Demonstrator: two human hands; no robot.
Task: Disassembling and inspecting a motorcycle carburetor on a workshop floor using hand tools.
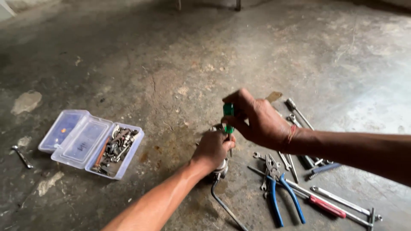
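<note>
My right hand (pixel 259 119) grips a screwdriver with a green handle (pixel 228 112), held upright with its shaft pointing down. My left hand (pixel 212 147) is closed over a small metal part (pixel 221 168) that rests on the concrete floor. A dark cable or hose (pixel 222 202) runs from that part toward the bottom edge. The screwdriver tip reaches down just beside my left hand; where it touches is hidden.
An open clear plastic box (pixel 72 141) with several screws and small metal parts lies at the left. A small spanner (pixel 21 156) lies further left. Blue-handled pliers (pixel 280 188), a red-handled screwdriver (pixel 326 206) and several spanners lie scattered at the right.
</note>
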